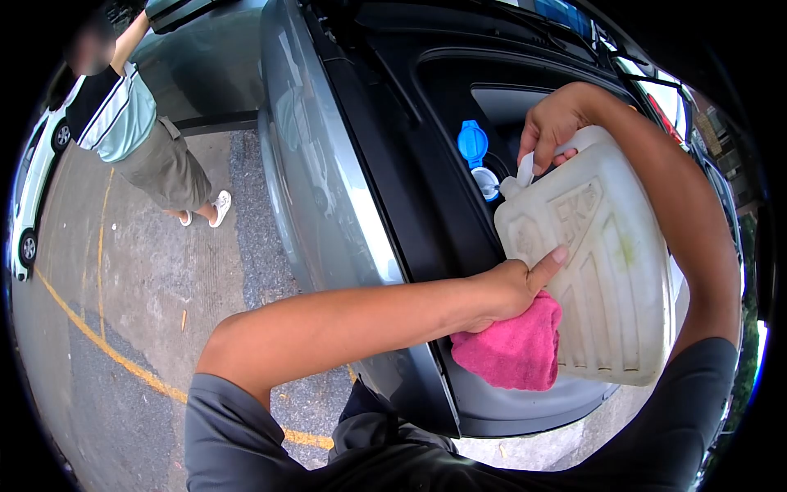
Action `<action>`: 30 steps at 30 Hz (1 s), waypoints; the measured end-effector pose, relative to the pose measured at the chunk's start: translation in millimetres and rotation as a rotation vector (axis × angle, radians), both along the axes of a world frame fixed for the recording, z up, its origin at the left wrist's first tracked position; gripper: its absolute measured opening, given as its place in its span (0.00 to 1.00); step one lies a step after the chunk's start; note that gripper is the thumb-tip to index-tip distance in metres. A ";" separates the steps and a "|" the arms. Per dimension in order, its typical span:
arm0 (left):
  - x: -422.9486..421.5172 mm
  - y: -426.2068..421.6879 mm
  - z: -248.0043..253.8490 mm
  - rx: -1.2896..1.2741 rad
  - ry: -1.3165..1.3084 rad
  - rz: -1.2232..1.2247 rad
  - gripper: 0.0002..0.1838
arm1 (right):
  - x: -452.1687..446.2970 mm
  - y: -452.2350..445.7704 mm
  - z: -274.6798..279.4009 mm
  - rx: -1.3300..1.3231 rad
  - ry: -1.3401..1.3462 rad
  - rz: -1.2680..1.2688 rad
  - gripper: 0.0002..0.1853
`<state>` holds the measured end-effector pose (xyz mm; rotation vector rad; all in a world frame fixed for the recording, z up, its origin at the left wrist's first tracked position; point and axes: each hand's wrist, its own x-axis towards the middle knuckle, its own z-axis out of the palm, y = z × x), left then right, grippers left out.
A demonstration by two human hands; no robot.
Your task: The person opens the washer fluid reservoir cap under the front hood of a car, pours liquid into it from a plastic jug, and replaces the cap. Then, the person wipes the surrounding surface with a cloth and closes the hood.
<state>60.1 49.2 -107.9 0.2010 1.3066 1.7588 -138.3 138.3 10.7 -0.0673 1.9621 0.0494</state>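
Observation:
A whitish plastic jug (607, 262) is tilted over the car's front edge, its neck beside an open filler mouth (485, 184) with a raised blue cap (473, 143). My right hand (553, 131) is wrapped round the jug's handle near its top. Against the jug's lower side, my left hand (516, 291) holds a pink cloth (512, 348), its thumb lying on the jug. Whether liquid is flowing cannot be made out.
At the upper left a person (139, 123) stands beside a grey car door (205, 74). The grey fender (328, 164) runs along the jug's left. A white car (37, 180) is at the far left, past yellow ground lines.

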 end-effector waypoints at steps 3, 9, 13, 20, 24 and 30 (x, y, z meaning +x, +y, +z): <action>-0.3 3.1 -4.4 0.006 0.009 0.014 0.51 | -2.6 1.6 -2.3 0.003 -0.002 0.007 0.19; 0.3 -0.5 0.2 0.033 -0.016 0.009 0.51 | -3.6 -2.2 -4.2 0.009 -0.012 -0.011 0.19; 2.4 1.8 -1.9 0.019 0.010 0.049 0.51 | -4.6 -6.2 -3.9 0.029 -0.033 -0.043 0.19; 3.6 -2.3 6.6 0.031 -0.016 0.028 0.51 | -8.1 -6.2 -5.9 0.013 -0.053 -0.032 0.19; 3.1 -4.9 9.9 0.021 -0.025 0.024 0.50 | -10.2 -5.5 -6.8 0.019 -0.077 -0.065 0.19; 0.2 -5.0 11.2 0.003 -0.034 0.012 0.51 | -13.9 -6.8 -9.4 0.031 -0.081 -0.059 0.19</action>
